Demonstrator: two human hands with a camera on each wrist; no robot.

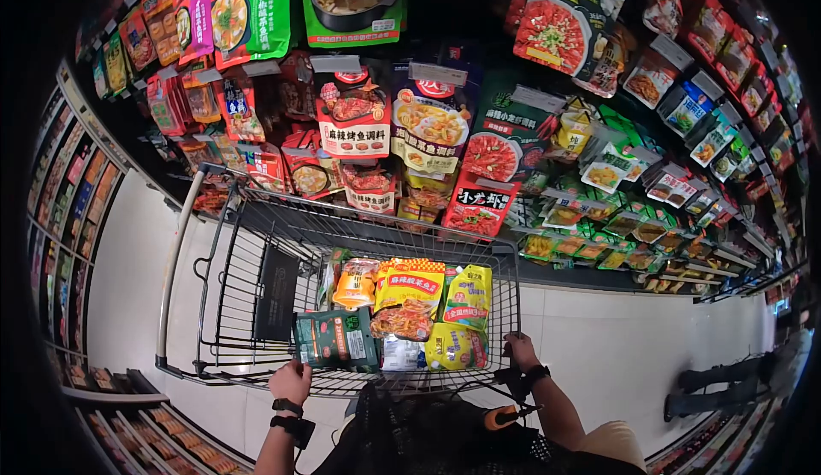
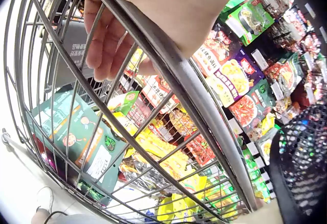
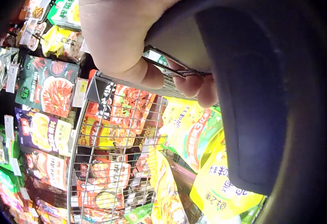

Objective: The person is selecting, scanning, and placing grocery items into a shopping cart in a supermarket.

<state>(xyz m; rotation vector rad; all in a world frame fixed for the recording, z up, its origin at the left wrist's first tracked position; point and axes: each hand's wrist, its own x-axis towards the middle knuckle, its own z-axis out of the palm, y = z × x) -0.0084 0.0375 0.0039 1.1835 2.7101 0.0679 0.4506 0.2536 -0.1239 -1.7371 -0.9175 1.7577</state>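
Observation:
My left hand (image 1: 291,381) rests over the near rim of a wire shopping cart (image 1: 227,351). In the left wrist view its fingers (image 2: 104,53) hang loosely inside the basket, above a dark green packet (image 2: 76,132). My right hand (image 1: 522,352) grips the cart's rim at the right corner, its thumb and fingertips on either side of the wire in the right wrist view. Between the hands, the basket holds a yellow-and-red seasoning packet (image 1: 409,297), an orange bag (image 1: 357,283) and two yellow pouches (image 1: 468,297). Neither hand touches these packets.
Ahead stand shelves of hanging seasoning packets (image 1: 355,120), close against the cart's far side. A dark panel (image 1: 276,291) is fixed inside the basket's left end. More shelves (image 1: 77,184) line the left. Another person's legs (image 1: 718,389) show on the tiled floor (image 1: 599,338) at right.

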